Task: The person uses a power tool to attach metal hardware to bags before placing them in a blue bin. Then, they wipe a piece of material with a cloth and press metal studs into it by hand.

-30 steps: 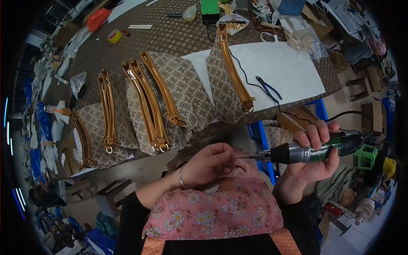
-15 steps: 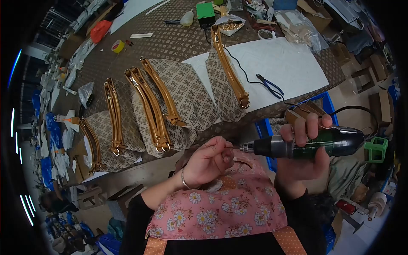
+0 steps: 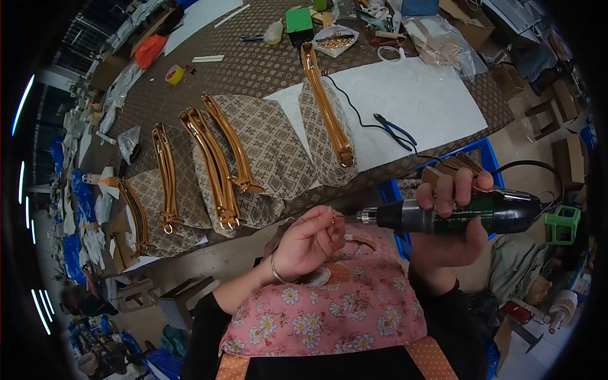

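Note:
My right hand [image 3: 461,218] is wrapped round a corded electric screwdriver [image 3: 405,216] with a green and black body, held level, its bit pointing left. At the tip of the bit, my left hand [image 3: 309,239] pinches thumb and fingers together. A small gold-coloured piece [image 3: 333,221] shows between those fingertips; it is too small to name. Beyond my hands, several patterned beige handbags with tan trim lie along the table's front edge. The nearest are a bag on the right [image 3: 327,126] and a wide one [image 3: 266,136] left of it.
Blue-handled cutters [image 3: 396,132] rest on white paper [image 3: 437,95]. Behind stand a tray of small gold parts [image 3: 335,42] and a green box [image 3: 299,24]. A blue crate [image 3: 487,158] sits below the table edge. The screwdriver's black cable [image 3: 529,162] loops at right. Yellow tape [image 3: 174,74] lies farther left.
The table and bags have shifted slightly left in view. My left fingertips have turned a little, and the gold-coloured piece now shows at them. The screwdriver stays almost in place.

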`<state>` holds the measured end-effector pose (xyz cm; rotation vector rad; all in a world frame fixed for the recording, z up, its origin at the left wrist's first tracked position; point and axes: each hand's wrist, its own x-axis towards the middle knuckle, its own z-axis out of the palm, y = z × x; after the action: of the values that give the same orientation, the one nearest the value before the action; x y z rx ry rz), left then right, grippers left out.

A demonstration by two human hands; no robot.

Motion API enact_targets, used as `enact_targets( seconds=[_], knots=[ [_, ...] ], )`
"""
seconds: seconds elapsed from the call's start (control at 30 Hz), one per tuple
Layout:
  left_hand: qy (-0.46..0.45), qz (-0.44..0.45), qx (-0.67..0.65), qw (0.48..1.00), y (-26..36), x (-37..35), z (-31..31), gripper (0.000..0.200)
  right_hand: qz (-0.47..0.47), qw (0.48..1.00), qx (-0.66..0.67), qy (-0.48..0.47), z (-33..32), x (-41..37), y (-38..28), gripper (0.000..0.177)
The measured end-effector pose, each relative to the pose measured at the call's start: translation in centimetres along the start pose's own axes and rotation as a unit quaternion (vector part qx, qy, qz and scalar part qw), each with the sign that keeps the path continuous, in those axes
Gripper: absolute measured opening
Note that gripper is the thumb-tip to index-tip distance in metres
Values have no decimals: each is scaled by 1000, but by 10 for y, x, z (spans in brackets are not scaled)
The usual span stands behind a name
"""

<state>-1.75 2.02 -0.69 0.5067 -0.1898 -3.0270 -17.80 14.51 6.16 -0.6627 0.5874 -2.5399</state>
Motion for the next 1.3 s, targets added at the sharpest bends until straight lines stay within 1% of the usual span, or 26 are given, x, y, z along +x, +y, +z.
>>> enact_targets(
  seconds=[0.1, 0.2, 0.27, 0.37, 0.47, 0.9, 1.07, 1.2, 1.3],
  knots=[
    [6, 11, -14, 1000, -4, 2, -1, 10, -6, 1000, -9, -6, -4, 2, -1, 41],
    [10, 18, 0, 1000, -5, 4, -1, 10, 1, 1000, -4, 0, -4, 3, -2, 41],
    [34, 18, -6, 999, -6, 5, 0, 11, 1, 1000, 9, 9, -5, 3, -3, 41],
    [21, 20, -7, 1000, -7, 6, 2, 11, -1, 1000, 0, 8, -5, 3, -3, 41],
    [25, 29, 11, 999, -7, 6, 2, 12, 5, 1000, 3, 3, -5, 3, -3, 40],
    [29, 32, 18, 999, -7, 1, 1, 11, -1, 1000, -4, 3, -2, -3, -1, 41],
    [49, 24, 19, 998, -7, -2, 2, 10, 2, 1000, -18, -25, -1, -6, 0, 41],
    [36, 27, 31, 999, -7, -3, 0, 10, -4, 998, -26, -58, 1, -8, 1, 41],
    [54, 36, 39, 997, -7, -3, 2, 10, -25, 997, -38, -69, 4, -9, 3, 38]
  ],
)
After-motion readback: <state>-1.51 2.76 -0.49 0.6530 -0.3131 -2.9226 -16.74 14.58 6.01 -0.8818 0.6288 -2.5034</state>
